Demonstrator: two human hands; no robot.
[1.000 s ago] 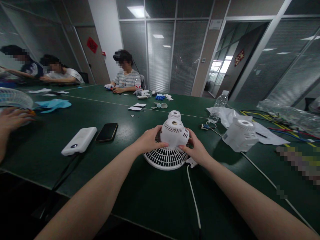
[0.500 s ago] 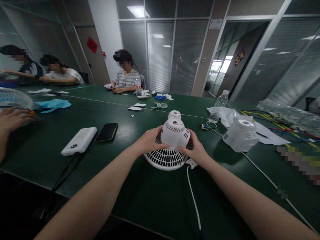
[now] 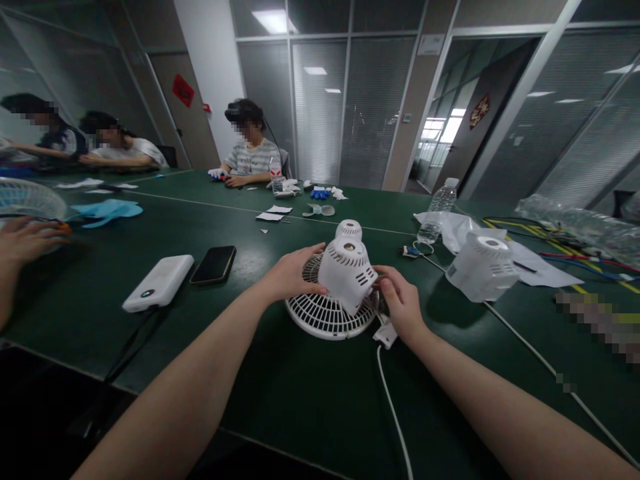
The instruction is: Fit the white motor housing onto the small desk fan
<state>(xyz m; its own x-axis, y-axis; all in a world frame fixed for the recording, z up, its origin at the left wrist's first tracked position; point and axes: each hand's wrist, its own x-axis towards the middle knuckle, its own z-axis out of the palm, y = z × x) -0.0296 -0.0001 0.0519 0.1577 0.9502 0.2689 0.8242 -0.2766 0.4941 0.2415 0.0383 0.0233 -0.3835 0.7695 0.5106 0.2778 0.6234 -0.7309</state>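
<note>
Smooth, matt plastic on the housing [image 3: 345,277], ribbed plastic on the grille [image 3: 333,320]; glossy face on the phone [image 3: 214,265] at left; clear, shiny plastic on the right bottle [image 3: 439,207]; soft sheen across the smooth table [image 3: 300,393].

1. Both bare arms are stretched forward, the left forearm [image 3: 200,377] and the right forearm [image 3: 490,393] being angled inward from below so that the hands are set opposite each other, with a gap left between.
2. The left hand [image 3: 290,275] is turned palm inward, its thumb and fingers curved apart in a rounded grip.
3. The left wrist is only slightly bent.
4. The right hand [image 3: 403,300] is held a little lower, fingers bent inward, thumb pointed forward.
5. How tightly the half-hidden right fingertips are closed cannot be judged.
</note>
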